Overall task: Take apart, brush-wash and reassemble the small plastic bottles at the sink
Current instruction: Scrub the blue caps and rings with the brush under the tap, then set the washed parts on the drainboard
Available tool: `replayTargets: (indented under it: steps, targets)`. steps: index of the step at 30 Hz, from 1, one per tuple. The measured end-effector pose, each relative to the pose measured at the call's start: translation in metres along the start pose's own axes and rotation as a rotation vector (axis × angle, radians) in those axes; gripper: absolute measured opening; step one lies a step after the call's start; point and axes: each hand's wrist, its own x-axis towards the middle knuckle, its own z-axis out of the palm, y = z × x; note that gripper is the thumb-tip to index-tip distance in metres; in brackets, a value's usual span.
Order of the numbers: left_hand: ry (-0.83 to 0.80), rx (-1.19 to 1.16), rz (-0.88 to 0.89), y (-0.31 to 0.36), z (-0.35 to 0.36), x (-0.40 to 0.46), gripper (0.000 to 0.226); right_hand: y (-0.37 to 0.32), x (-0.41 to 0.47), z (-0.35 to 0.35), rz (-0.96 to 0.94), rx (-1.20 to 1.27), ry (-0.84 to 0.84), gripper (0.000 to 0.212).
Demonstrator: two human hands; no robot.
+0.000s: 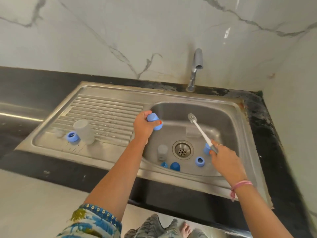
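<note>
Her left hand (143, 125) grips a light-blue plastic bottle cap (153, 121) over the steel sink's (228, 115) left rim, her right hand (223, 158) clasps the white long-handled bottle brush (199, 128); she'd best turn the cap's opening toward the bristles first.

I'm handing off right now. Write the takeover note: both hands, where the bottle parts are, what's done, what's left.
Left hand grips a light blue cap over the sink basin's left edge.
Right hand holds the bottle brush by its handle, bristles raised, touching nothing.
Drainboard: a clear bottle body, a blue ring, a small clear piece, apparently set aside there.
In the basin: a clear bottle body, two dark blue caps, a blue ring, a blue part behind the right hand.
Left: brush the held cap, the basin parts, then reassemble.
</note>
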Motion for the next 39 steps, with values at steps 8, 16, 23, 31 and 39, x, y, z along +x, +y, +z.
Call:
replayTargets:
  steps: [8,16,23,31,39]
  targets:
    - [0.075,0.259,0.275,-0.021,-0.102,-0.025,0.042,-0.049,-0.033,0.026,0.001,0.069,-0.029,0.045]
    - [0.08,0.339,0.203,-0.062,-0.169,-0.024,0.054,-0.09,-0.075,0.057,0.053,0.14,-0.023,0.042]
    - [-0.003,0.385,0.17,-0.073,-0.18,-0.014,0.05,-0.101,-0.106,0.081,0.072,0.171,0.008,0.043]
    - [-0.044,0.454,0.139,-0.071,-0.177,-0.012,0.061,-0.104,-0.119,0.089,0.102,0.239,0.073,0.045]
    - [-0.067,0.425,0.24,-0.047,-0.17,-0.017,0.064,-0.098,-0.119,0.084,0.119,0.266,0.114,0.044]
